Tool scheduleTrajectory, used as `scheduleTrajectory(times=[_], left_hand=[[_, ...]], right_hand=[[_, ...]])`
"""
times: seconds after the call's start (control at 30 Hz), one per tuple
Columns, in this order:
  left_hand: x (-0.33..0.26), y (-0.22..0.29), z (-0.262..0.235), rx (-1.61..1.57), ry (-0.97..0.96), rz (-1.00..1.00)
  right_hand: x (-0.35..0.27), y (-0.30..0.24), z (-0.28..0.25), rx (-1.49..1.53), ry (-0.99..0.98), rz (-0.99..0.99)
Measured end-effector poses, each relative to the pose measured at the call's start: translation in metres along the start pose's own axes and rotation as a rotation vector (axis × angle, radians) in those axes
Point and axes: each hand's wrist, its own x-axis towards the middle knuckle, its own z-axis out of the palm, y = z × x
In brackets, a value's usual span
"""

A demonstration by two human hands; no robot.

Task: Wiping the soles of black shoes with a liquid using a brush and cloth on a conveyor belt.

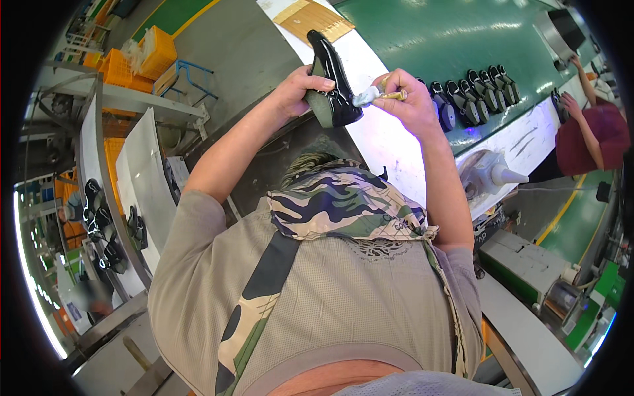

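Note:
A glossy black shoe [338, 92] with a grey sole is held up over the edge of the white worktop [389, 148], its toe pointing away from me. My left hand [295, 91] is closed round its sole side, the thumb lying across the upper. At the shoe's right side, my right hand [415, 109] pinches a small whitish wad [365, 97], which touches or nearly touches the shoe. A yellowish stub [395, 96] also sticks out between those fingers. Whether wad and stub are one tool, I cannot tell.
Several black shoes [472, 96] stand in rows on the green conveyor belt [396, 33]. A translucent bottle with a pointed nozzle [492, 173] lies on the right worktop. Ridged tan board [316, 21] sits ahead. A co-worker's arm [584, 115] reaches in at right. Orange crates [157, 53] stand at left.

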Motion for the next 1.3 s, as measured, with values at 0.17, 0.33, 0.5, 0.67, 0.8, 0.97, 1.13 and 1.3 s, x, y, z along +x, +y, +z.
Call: scheduleTrajectory(times=[0.17, 0.33, 0.5, 0.67, 0.8, 0.97, 1.13, 1.3], left_hand=[[-0.022, 0.003, -0.033, -0.190, 0.047, 0.118], [-0.043, 0.009, -0.037, -0.308, 0.064, 0.279], [-0.064, 0.013, -0.046, -0.046, 0.256, 0.482], [-0.088, 0.021, -0.036, 0.611, 0.629, 0.700], [-0.106, 0.035, -0.037, 0.703, 0.616, 0.786], [-0.153, 0.106, -0.063, 0.936, 0.796, 0.885], [-0.254, 0.239, -0.097, 1.116, 1.244, 0.786], [-0.351, 0.334, -0.146, 0.874, 1.611, 0.667]], right_hand=[[0.015, 0.031, 0.021, 0.328, 0.175, 0.128], [0.035, 0.036, 0.055, 0.479, 0.267, 0.198], [0.045, 0.039, 0.074, 0.553, 0.294, 0.292], [0.063, 0.045, 0.099, 0.464, 0.331, 0.410], [0.083, 0.031, 0.124, 0.575, 0.267, 0.447], [0.100, 0.015, 0.138, 0.699, 0.167, 0.421], [0.089, 0.037, 0.131, 0.657, 0.193, 0.478], [0.060, 0.055, 0.106, 0.627, 0.318, 0.493]])
